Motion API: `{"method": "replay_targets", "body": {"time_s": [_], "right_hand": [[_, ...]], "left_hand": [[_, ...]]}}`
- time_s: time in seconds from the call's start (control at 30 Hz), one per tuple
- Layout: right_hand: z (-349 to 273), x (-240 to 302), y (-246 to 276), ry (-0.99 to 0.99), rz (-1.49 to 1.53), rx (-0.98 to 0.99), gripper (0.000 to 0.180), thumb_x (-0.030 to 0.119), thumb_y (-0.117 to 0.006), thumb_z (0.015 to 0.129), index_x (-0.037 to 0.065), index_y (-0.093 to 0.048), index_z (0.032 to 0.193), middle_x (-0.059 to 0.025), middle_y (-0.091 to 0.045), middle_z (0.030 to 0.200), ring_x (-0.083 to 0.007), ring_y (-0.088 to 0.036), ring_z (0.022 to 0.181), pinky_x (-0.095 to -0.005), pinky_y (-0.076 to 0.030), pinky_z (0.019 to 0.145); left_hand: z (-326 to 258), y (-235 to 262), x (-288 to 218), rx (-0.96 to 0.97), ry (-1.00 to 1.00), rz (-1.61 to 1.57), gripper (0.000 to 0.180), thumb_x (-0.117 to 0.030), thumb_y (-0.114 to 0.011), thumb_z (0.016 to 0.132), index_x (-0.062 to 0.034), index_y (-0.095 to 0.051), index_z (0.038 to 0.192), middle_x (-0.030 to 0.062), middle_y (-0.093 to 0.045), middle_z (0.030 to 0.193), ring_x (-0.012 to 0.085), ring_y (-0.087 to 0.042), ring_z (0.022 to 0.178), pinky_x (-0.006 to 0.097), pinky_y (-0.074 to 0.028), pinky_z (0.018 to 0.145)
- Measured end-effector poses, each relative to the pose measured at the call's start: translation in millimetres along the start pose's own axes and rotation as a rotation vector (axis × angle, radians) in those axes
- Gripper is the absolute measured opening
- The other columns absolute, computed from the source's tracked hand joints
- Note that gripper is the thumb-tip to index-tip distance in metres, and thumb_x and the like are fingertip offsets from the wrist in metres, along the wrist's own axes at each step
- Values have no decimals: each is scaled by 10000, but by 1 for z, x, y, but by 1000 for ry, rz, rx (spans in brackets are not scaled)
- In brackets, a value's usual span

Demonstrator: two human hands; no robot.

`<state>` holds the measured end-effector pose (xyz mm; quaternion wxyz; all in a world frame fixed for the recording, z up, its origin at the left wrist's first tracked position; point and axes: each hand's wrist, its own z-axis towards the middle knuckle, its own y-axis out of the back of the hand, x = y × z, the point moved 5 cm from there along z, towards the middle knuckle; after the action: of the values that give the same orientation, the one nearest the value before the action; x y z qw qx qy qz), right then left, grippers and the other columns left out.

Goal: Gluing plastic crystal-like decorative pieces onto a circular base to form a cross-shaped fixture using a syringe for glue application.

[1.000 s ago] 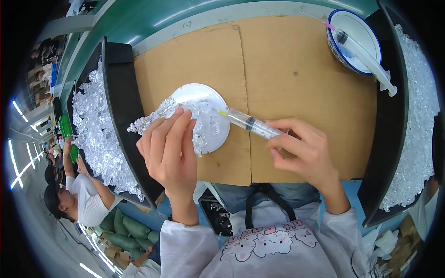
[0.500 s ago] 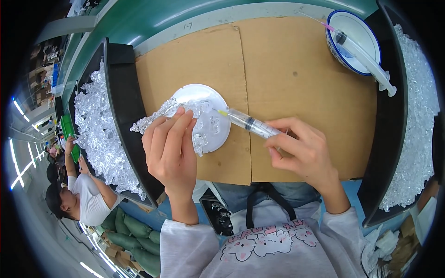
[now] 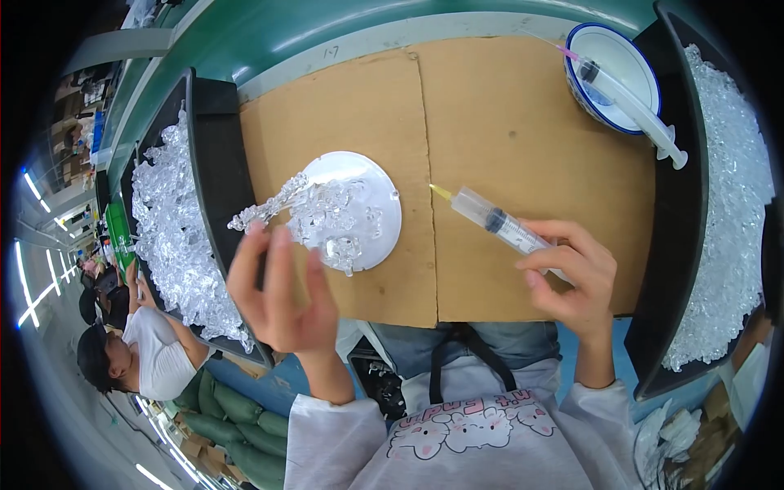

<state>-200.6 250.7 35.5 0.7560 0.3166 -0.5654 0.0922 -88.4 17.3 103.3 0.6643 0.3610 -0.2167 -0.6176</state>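
Note:
A syringe with a yellow tip is held by its barrel between the fingers and thumb of my right hand. Its tip points up and left, above the cardboard and apart from the plate. My left hand is open and blurred, with its fingers apart beside the near left of the white round plate. Several clear, faceted pieces lie on that plate. A clear, knobbly stem-like piece reaches over the plate's left edge, just beyond my left fingertips.
Black bins of clear pieces flank the cardboard: one at left, one at right. At far right, a blue-rimmed bowl holds a second syringe with a pink tip. Another person works beyond the left bin.
My left hand has drawn back from the pieces on the plate toward me, its fingers spreading. My right hand has moved the syringe right, away from the plate.

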Motion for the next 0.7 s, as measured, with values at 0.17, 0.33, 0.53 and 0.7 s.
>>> {"method": "replay_targets", "body": {"time_s": [0.17,0.33,0.53,0.7], "right_hand": [[-5,1,2,2,-3,-3,166,-20,-650,585,25,-660,745,-161,-645,990,-224,-650,813,-283,-493,681],[-11,0,8,5,-10,-20,151,-21,-647,603,24,-664,747,-167,-643,996,-232,-658,820,-293,-503,710],[-13,2,11,7,-2,-37,153,-25,-645,604,23,-665,749,-170,-642,994,-239,-659,828,-299,-507,726],[-12,2,14,9,11,-51,146,-22,-646,612,21,-664,751,-172,-644,992,-242,-658,840,-307,-507,737]], "left_hand": [[1,0,46,-142,333,-182,520,-54,-699,770,38,-488,1236,159,-521,1238,257,-531,1093,338,-394,925],[-10,-33,76,89,622,-736,349,-65,-704,793,48,-579,1098,103,-604,1077,160,-573,978,293,-436,871],[-12,-37,90,49,723,-798,256,-64,-675,835,44,-608,1056,66,-647,928,115,-601,850,240,-465,795],[-4,-33,88,-2,679,-1073,137,-37,-640,852,27,-597,965,73,-644,920,132,-610,841,284,-485,784]]}}
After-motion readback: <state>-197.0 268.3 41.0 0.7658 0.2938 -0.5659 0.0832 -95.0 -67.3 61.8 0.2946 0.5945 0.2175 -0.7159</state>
